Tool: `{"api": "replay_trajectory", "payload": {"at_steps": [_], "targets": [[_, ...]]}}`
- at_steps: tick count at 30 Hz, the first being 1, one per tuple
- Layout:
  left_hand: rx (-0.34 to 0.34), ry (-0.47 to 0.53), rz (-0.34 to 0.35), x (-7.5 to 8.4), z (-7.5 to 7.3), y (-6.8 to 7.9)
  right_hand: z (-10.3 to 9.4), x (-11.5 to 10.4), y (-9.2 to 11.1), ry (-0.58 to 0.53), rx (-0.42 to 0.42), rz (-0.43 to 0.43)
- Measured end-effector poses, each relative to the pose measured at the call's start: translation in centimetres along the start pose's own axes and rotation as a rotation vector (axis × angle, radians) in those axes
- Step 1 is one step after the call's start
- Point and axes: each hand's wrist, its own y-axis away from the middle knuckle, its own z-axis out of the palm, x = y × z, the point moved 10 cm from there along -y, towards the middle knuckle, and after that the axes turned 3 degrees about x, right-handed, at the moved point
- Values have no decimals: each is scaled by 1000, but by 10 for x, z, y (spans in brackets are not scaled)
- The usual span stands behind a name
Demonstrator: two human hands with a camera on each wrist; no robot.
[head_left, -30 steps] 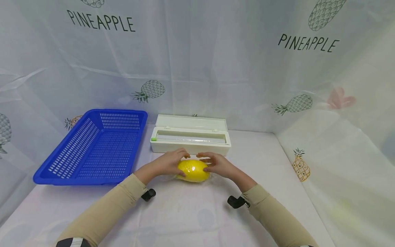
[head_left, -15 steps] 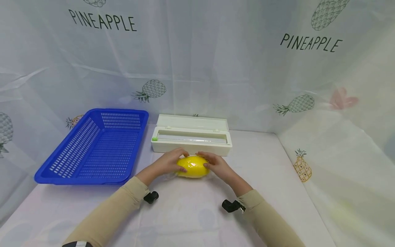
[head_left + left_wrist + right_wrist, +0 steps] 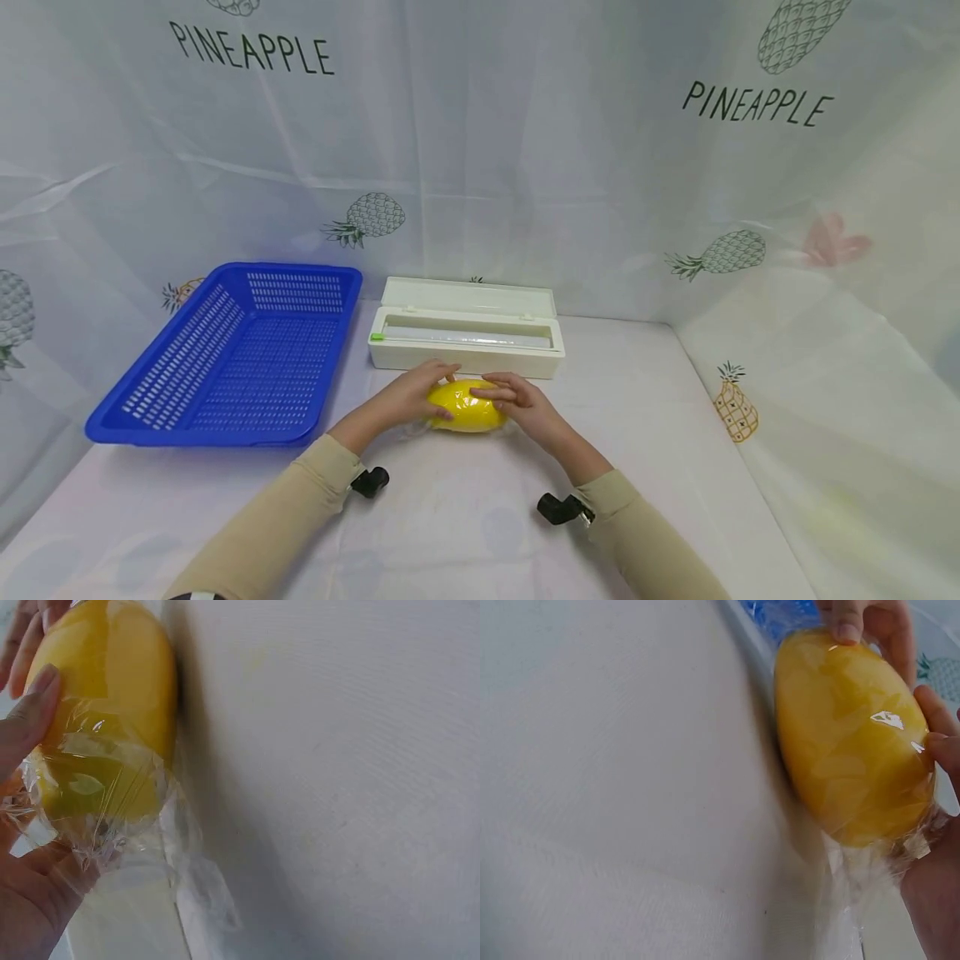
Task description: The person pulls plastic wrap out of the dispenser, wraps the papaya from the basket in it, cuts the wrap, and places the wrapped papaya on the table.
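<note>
A glossy yellow oval fruit (image 3: pixel 467 410), greenish at one end, lies on the table wrapped in clear plastic film. My left hand (image 3: pixel 411 398) grips its left end, with the thumb on the near side and the fingers behind. At the right end, my right hand (image 3: pixel 528 412) touches the fruit, its fingers stretched across the top. In the left wrist view, loose crumpled film (image 3: pixel 112 840) bunches at the fruit's end near the left palm. More gathered film (image 3: pixel 900 855) shows beside the right palm in the right wrist view. The fruit's underside is hidden.
Just behind the fruit stands a white cling film box (image 3: pixel 465 360), its lid raised and a film roll (image 3: pixel 465 337) inside. To the left is a blue perforated basket (image 3: pixel 258 367). A pineapple-print curtain (image 3: pixel 525 167) hangs behind the table.
The fruit has shifted slightly back towards the box. My right hand's fingers have moved from its right end onto its top. My left hand has stayed at the left end.
</note>
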Motion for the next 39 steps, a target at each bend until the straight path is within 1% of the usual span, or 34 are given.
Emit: {"api": "replay_trajectory", "payload": {"at_steps": [2,5,7,8,10,13,17,19,21,26,30,33,35,39], "targets": [[-14,-29,22,4,1,1,-1,-6,3,-20,5,-21],[-10,-54,53,8,2,2,-6,-12,4,-34,26,-63],[-11,-65,56,10,3,3,-11,-16,4,-4,50,-94],[-11,-70,59,11,3,3,-13,-14,1,31,64,-100],[-20,-80,56,11,4,4,-16,-16,-3,91,63,-83],[-18,-75,68,14,2,6,-10,-15,-10,163,2,-64],[5,-95,111,19,0,10,9,-12,-14,194,-141,-89],[17,-118,132,21,0,11,14,-12,-13,201,-177,-114],[33,-142,142,22,0,13,15,-12,-13,197,-184,-130],[96,-181,168,30,-1,18,13,-10,-12,198,-151,-140],[139,-220,166,36,0,25,15,-10,-10,188,-145,-124],[170,-225,148,37,1,30,16,-12,-8,199,-147,-96],[192,-201,139,38,1,33,16,-13,-7,203,-150,-70],[217,-163,114,37,1,36,16,-18,-6,192,-147,-57]]}}
